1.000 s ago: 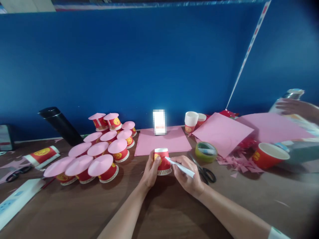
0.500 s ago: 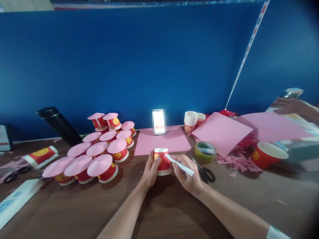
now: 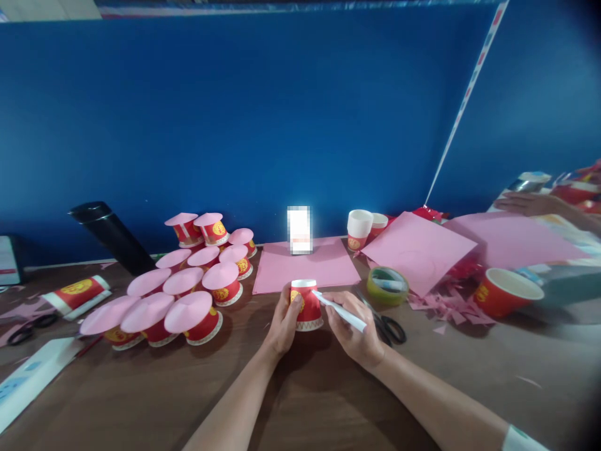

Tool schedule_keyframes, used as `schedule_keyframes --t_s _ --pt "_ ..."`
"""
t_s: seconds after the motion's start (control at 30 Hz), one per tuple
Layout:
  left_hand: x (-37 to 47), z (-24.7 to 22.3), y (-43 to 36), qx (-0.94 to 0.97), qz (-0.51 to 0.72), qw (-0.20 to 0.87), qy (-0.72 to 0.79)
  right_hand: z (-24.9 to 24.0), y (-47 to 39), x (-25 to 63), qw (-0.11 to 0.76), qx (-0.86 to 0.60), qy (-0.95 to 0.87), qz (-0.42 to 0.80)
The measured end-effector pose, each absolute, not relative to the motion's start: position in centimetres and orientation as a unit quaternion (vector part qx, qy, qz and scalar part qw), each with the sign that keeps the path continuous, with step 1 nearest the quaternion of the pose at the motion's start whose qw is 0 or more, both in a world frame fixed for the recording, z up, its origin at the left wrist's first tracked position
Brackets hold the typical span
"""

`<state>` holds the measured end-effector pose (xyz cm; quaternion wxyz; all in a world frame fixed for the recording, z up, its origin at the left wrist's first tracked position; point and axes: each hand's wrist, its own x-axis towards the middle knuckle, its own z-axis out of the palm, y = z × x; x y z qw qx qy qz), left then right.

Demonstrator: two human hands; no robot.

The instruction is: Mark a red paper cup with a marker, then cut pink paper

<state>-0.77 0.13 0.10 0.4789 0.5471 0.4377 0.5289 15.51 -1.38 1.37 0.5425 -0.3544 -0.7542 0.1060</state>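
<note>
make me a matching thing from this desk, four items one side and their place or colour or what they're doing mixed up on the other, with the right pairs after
1. left hand
2. right hand
3. flask
4. tape roll

A. holding a white pen
B. yellow-green, to the right of the red cup
C. gripping the side of the red cup
D. black, near the blue partition

Right pairs: 1-C, 2-A, 3-D, 4-B

single head-worn view, facing forward and down, table [image 3: 328, 401] fairly near
</note>
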Motion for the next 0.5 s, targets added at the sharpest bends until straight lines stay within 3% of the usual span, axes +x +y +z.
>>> schedule_keyframes --t_s 0.5 --pt "-0.9 -0.3 0.2 0.562 0.522 0.471 0.436 2.7 -2.2 14.8 0.553 -0.329 -0.763 0.064"
